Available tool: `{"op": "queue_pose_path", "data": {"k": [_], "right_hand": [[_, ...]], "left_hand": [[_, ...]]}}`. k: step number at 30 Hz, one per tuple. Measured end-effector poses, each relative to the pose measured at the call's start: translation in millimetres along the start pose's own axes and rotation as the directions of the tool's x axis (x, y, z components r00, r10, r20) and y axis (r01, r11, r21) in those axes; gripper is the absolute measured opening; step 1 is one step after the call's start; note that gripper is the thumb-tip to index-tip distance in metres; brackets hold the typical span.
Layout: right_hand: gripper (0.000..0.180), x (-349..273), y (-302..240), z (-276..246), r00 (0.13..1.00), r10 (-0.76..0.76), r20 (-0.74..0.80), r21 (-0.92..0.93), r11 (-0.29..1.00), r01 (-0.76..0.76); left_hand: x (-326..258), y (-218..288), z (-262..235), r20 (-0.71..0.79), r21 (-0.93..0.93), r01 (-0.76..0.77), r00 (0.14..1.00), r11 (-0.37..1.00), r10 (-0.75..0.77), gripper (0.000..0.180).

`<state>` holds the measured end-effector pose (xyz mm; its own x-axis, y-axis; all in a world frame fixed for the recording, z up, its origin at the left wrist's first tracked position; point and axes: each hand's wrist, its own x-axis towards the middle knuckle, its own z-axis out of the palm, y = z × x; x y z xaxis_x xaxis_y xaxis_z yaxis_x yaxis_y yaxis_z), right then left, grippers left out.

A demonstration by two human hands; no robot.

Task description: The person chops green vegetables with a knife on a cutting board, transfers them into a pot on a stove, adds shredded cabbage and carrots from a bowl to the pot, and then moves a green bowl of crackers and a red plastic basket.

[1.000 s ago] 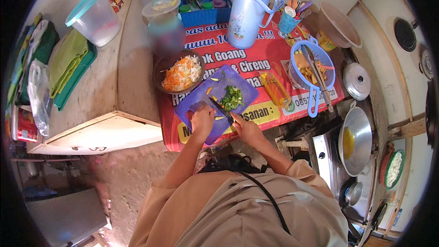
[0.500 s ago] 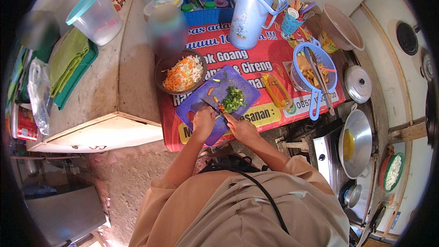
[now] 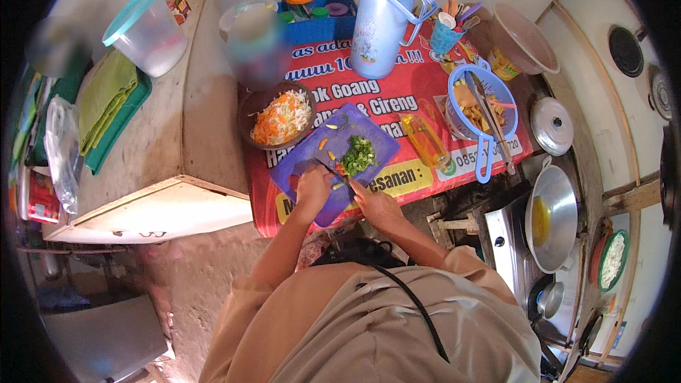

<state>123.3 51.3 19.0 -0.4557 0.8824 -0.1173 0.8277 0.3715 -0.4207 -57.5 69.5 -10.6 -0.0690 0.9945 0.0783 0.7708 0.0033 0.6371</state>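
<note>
A purple cutting board point(image 3: 379, 128) lies at the near edge of the table. Gripping a knife point(image 3: 332, 170), my right hand point(image 3: 377, 206) rests at the board's near right side, with the blade slanting up and left across it. My left hand point(image 3: 312, 190) is closed over the board's left part, close to the blade; its fingertips and anything in them cannot be made out. Beyond the knife sits a heap of chopped green leaves point(image 3: 359, 156), with small red-orange bits at its edge. A few orange and yellow pieces point(image 3: 323, 145) are scattered nearby.
Left of the board stands a bowl of shredded vegetables point(image 3: 281, 118). A bottle of yellow oil point(image 3: 424, 140), a blue strainer point(image 3: 460, 124) with tongs across it and a tall blue flask point(image 3: 383, 21) share the red-covered table. Right is a stove with a wok point(image 3: 562, 220).
Both hands stay nearly in place, the knife still between them over the board. The whole view has shifted slightly.
</note>
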Motion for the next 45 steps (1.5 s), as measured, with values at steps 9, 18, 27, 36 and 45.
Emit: {"op": "queue_pose_path", "data": {"k": [9, 18, 27, 36, 45], "right_hand": [[0.040, 0.3, 10.6, -7.9, 0.997, 0.072, 0.032, 0.221, 0.972, -0.078], [0.040, -15.3, -8.1, -23.9, 0.998, 0.060, -0.009, 0.215, 0.975, -0.057], [0.043, -6.0, -5.5, -12.1, 0.999, -0.040, -0.011, 0.041, 0.998, 0.040], [0.040, -6.5, -13.7, -8.5, 0.995, 0.051, 0.081, 0.002, 0.999, -0.051], [0.042, -3.2, -9.5, -8.4, 0.996, -0.036, -0.087, 0.226, 0.973, 0.054]], "left_hand": [[1.4, 9.1, -1.7, -0.041, 0.033, 0.066, 0.997, 0.997, -0.065, 0.010], [5.6, -8.7, 9.5, -0.071, -0.025, 0.022, 0.997, 0.999, -0.024, 0.009], [7.5, -6.8, 7.9, 0.058, -0.012, 0.080, 0.995, 0.997, -0.079, 0.013], [-0.6, -5.5, 6.9, -0.116, -0.005, 0.037, 0.993, 0.999, -0.038, 0.008], [-1.8, 1.1, 1.3, -0.106, 0.017, 0.090, 0.991, 0.996, -0.087, 0.011]]}}
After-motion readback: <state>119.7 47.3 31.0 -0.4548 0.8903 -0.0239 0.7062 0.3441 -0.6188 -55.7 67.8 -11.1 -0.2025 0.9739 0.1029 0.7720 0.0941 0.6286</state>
